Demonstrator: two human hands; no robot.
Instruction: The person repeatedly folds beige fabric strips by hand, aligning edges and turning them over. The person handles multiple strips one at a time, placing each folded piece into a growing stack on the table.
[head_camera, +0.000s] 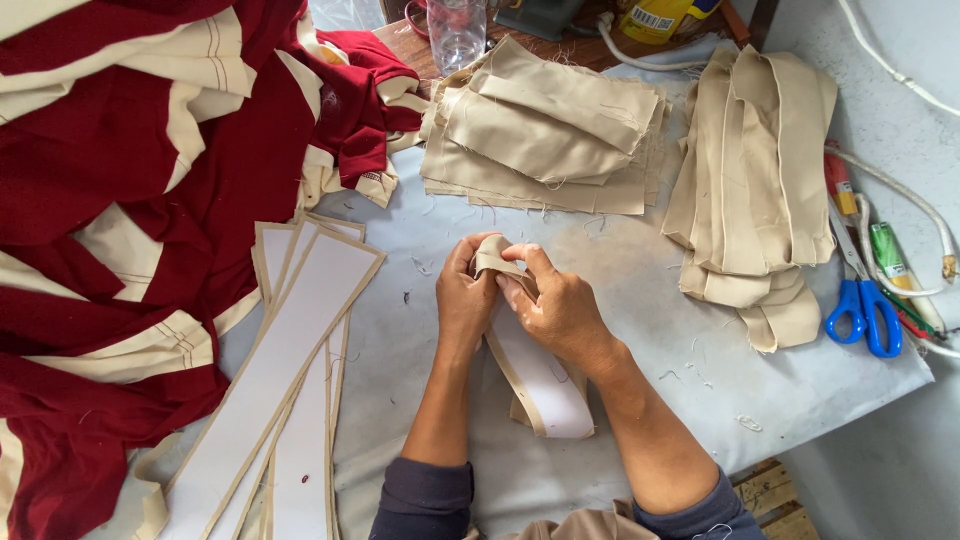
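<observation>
My left hand (465, 295) and my right hand (558, 308) meet at the middle of the table, both pinching the top end of a beige fabric strip (540, 385) with a white lining. The strip's end is folded over between my fingertips. Its lower part hangs down onto the pale table cover (690, 370) between my forearms.
Several long white-lined beige strips (285, 370) lie at the left. A heap of dark red and cream garments (120, 200) fills the far left. Stacks of beige fabric pieces (545, 130) and beige strips (760, 180) sit behind. Blue-handled scissors (865, 310), cables and a clear bottle (456, 32) stand near the edges.
</observation>
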